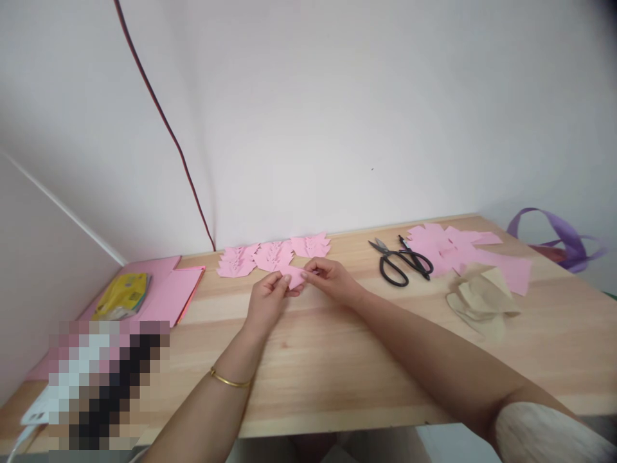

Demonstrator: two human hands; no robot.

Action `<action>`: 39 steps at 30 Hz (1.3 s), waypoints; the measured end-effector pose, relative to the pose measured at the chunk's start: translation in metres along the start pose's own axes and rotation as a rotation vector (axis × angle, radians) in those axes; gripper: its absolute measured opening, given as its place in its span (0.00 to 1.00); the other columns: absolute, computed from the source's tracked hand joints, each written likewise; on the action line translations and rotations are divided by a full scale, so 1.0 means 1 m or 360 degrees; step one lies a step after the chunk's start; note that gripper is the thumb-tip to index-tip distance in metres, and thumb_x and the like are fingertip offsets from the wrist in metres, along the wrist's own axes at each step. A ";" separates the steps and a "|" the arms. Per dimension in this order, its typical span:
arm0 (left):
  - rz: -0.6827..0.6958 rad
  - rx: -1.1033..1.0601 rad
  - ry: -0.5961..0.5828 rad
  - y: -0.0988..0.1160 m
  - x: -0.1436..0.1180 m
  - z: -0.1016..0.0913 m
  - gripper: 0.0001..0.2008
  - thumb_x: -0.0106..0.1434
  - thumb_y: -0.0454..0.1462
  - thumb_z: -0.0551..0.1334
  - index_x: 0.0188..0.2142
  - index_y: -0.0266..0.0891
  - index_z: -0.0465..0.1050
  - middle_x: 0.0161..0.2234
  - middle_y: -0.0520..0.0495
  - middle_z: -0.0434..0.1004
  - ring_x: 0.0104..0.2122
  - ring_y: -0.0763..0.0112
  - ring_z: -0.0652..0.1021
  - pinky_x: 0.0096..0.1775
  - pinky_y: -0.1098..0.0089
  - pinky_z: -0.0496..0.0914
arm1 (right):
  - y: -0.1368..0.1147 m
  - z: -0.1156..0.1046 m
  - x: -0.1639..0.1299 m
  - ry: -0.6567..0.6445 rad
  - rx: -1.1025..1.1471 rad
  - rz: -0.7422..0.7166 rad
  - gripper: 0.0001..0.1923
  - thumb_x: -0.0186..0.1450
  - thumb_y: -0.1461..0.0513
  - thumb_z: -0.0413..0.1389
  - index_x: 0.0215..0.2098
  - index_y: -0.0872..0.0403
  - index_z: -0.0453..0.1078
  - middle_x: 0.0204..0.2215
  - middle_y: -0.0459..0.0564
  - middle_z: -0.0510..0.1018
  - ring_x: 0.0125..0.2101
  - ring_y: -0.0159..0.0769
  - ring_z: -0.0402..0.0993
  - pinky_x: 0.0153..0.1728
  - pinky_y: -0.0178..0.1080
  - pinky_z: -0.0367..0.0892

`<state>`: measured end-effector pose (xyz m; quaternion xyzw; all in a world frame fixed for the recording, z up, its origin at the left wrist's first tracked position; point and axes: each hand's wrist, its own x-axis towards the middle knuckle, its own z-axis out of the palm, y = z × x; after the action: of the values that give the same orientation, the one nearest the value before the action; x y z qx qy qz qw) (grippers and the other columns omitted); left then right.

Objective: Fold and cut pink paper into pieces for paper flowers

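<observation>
Both my hands meet over the middle of the wooden table [337, 360]. My left hand [268, 301] and my right hand [329, 278] pinch the same small pink paper piece [295, 278] between thumbs and fingers, just above the tabletop. A gold bangle sits on my left wrist. Right behind the hands lies a row of three cut pink paper shapes [274, 254] with jagged edges, close to the wall.
Black scissors [401, 262] lie to the right of my hands. Beyond them are pink paper scraps [463, 251] and beige paper pieces [482, 299]. A purple ribbon [559, 235] lies at far right. Pink sheets [168, 289] and a yellow packet [121, 294] sit at left.
</observation>
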<state>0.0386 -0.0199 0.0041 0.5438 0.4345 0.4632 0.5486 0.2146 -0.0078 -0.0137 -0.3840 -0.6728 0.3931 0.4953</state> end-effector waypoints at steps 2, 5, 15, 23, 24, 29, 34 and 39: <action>-0.0012 -0.0015 0.0001 0.000 0.000 0.000 0.11 0.55 0.42 0.63 0.33 0.36 0.74 0.29 0.49 0.77 0.29 0.69 0.78 0.38 0.65 0.74 | -0.001 0.000 0.000 -0.0007 0.0010 0.0011 0.12 0.60 0.55 0.55 0.28 0.56 0.69 0.25 0.47 0.73 0.27 0.30 0.68 0.31 0.34 0.64; -0.0036 -0.0046 0.0009 0.000 0.000 0.001 0.10 0.54 0.41 0.64 0.32 0.36 0.74 0.29 0.49 0.77 0.28 0.69 0.78 0.38 0.66 0.74 | -0.003 0.000 0.000 -0.0009 0.0018 0.0038 0.12 0.59 0.55 0.56 0.27 0.56 0.68 0.25 0.47 0.73 0.28 0.30 0.68 0.31 0.34 0.64; -0.0113 -0.0130 0.0045 0.003 0.000 0.002 0.11 0.52 0.42 0.65 0.32 0.36 0.75 0.26 0.50 0.76 0.28 0.68 0.78 0.36 0.67 0.73 | -0.001 0.000 -0.001 -0.0023 -0.0022 0.0051 0.12 0.60 0.54 0.55 0.28 0.56 0.69 0.26 0.47 0.73 0.28 0.30 0.68 0.31 0.34 0.63; -0.0111 -0.0139 0.0037 0.000 0.002 0.002 0.13 0.51 0.43 0.66 0.32 0.36 0.75 0.26 0.50 0.77 0.28 0.67 0.78 0.35 0.66 0.74 | -0.001 0.001 -0.002 -0.0044 -0.0023 0.0087 0.12 0.60 0.55 0.55 0.28 0.56 0.68 0.25 0.46 0.72 0.27 0.30 0.66 0.30 0.33 0.62; -0.0107 -0.0129 0.0040 -0.001 0.002 0.002 0.13 0.51 0.44 0.66 0.32 0.36 0.75 0.26 0.50 0.77 0.28 0.67 0.78 0.35 0.66 0.74 | -0.002 0.001 -0.002 -0.0048 -0.0033 0.0091 0.12 0.60 0.55 0.55 0.28 0.56 0.68 0.25 0.46 0.71 0.27 0.29 0.66 0.30 0.33 0.62; -0.0075 0.0018 -0.0023 0.002 0.000 0.000 0.13 0.53 0.44 0.64 0.31 0.35 0.75 0.25 0.49 0.76 0.26 0.70 0.77 0.34 0.68 0.74 | -0.015 -0.003 -0.002 0.0022 -0.0061 0.0065 0.10 0.58 0.56 0.57 0.31 0.55 0.66 0.26 0.45 0.69 0.26 0.29 0.63 0.29 0.33 0.61; -0.0094 0.0325 -0.0289 0.004 -0.006 0.000 0.15 0.55 0.46 0.62 0.28 0.35 0.74 0.23 0.50 0.73 0.26 0.71 0.76 0.32 0.69 0.74 | -0.027 -0.001 -0.002 -0.0091 0.0045 0.0065 0.10 0.58 0.57 0.57 0.34 0.55 0.68 0.28 0.46 0.71 0.28 0.29 0.64 0.31 0.34 0.62; -0.0098 0.0514 -0.0403 0.003 -0.008 -0.001 0.15 0.55 0.46 0.61 0.24 0.36 0.69 0.21 0.53 0.69 0.24 0.73 0.74 0.29 0.72 0.71 | -0.027 0.005 -0.005 -0.0156 0.0183 0.0171 0.09 0.57 0.58 0.57 0.31 0.56 0.69 0.26 0.46 0.72 0.28 0.29 0.66 0.32 0.34 0.62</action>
<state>0.0361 -0.0279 0.0072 0.6651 0.4471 0.2984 0.5184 0.2073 -0.0235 0.0085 -0.3708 -0.6509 0.4754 0.4613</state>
